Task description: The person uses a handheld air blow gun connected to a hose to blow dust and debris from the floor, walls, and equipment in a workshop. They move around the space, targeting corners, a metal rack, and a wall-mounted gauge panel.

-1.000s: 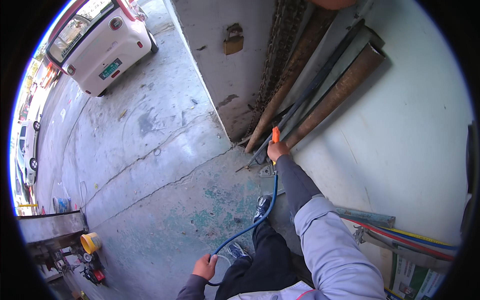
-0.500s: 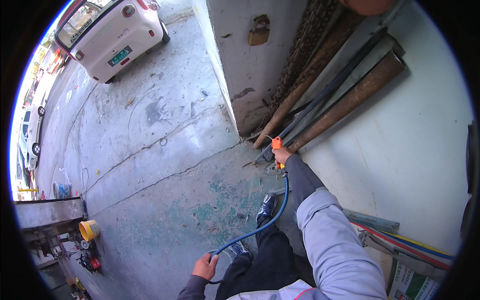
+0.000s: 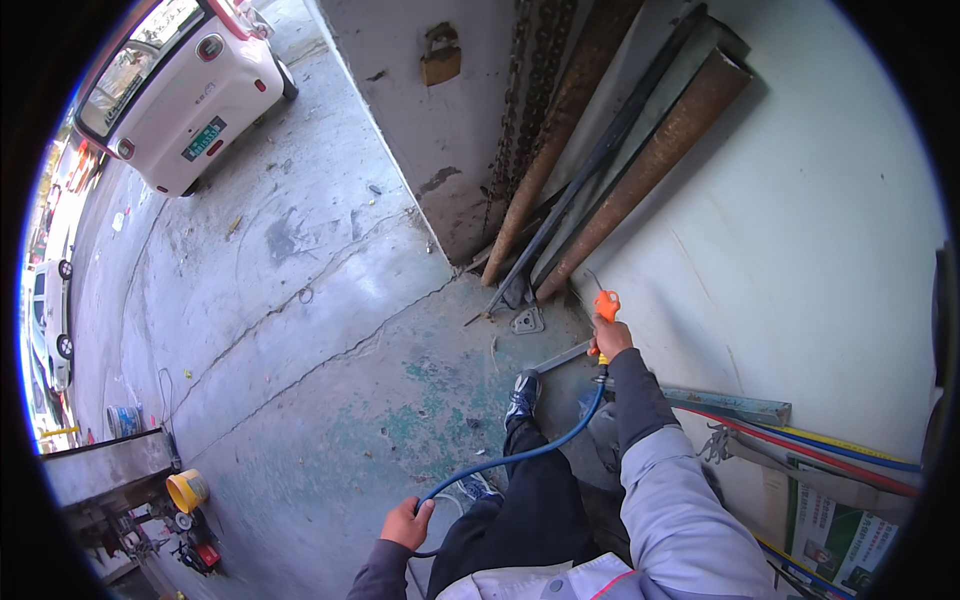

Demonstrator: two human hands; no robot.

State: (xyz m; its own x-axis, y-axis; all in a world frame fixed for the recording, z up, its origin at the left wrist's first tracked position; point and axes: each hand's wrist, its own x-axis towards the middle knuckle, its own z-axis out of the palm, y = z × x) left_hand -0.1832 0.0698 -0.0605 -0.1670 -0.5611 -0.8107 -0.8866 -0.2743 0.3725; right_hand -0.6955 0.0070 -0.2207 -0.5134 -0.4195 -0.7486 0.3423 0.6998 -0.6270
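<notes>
My right hand [image 3: 611, 335] is closed round the grip of an orange air blow gun [image 3: 606, 305], held out in front of the pale wall with its thin nozzle up and to the left. A blue air hose [image 3: 530, 452] hangs from the gun's yellow and dark fitting and sags across my legs to the left. My left hand [image 3: 407, 523] is wrapped around the lower stretch of that hose, beside my knee. Beyond the gun, rusty metal pipes [image 3: 655, 170] lean in the corner, apart from it.
A white car [image 3: 190, 95] stands far left on the cracked concrete floor [image 3: 330, 330]. At left, a yellow bucket [image 3: 186, 490] and tools sit by a bench [image 3: 110, 468]. A concrete pillar [image 3: 400, 120] bears a padlock [image 3: 440, 55] and chains. Coloured hoses [image 3: 800, 440] run along the right wall.
My right hand has moved right with the blow gun, away from the leaning pipes and towards the wall. The view has shifted a little. My left hand keeps its hold on the hose.
</notes>
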